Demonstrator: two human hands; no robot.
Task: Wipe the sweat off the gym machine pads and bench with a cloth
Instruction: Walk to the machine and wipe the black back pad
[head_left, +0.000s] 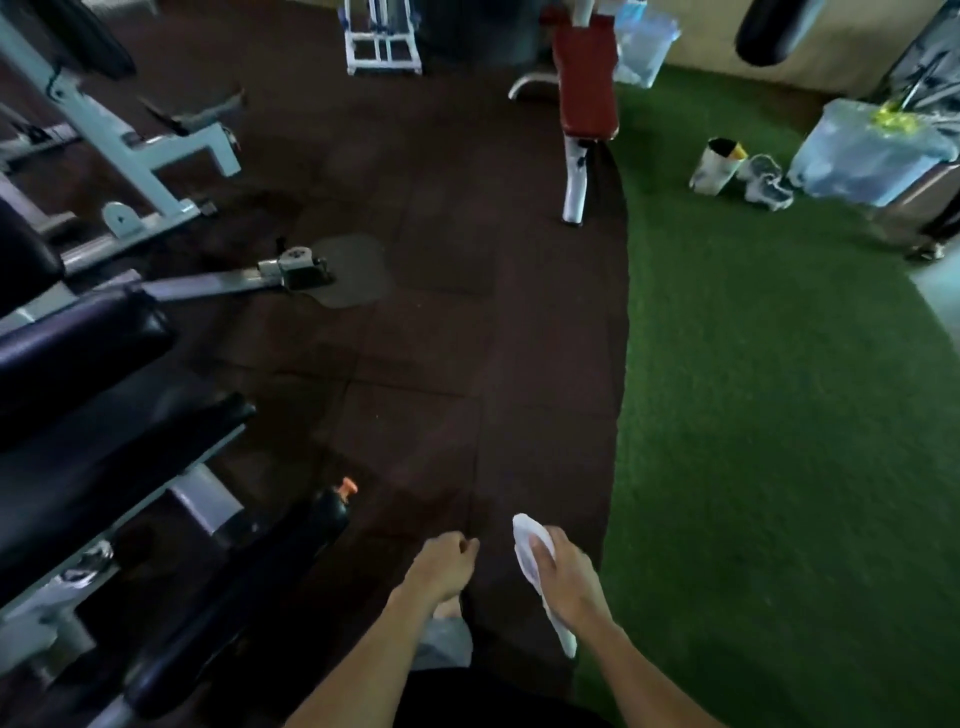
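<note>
My right hand (566, 577) grips a white cloth (527, 545) low in the view, over the dark rubber floor; one end of the cloth sticks up past my fingers and the other hangs below my wrist. My left hand (444, 564) is beside it, fingers curled shut with nothing in them. Black machine pads (78, 338) fill the left side, apart from both hands. A red bench (584, 78) on a white frame stands far ahead.
Grey-white machine frames (150, 156) and a bar (208, 283) reach across the floor at left. A black roller with an orange cap (332, 506) lies near my left hand. Green turf (779, 415) covers the right, with a cup, shoes (766, 182) and a plastic-covered bin (872, 150).
</note>
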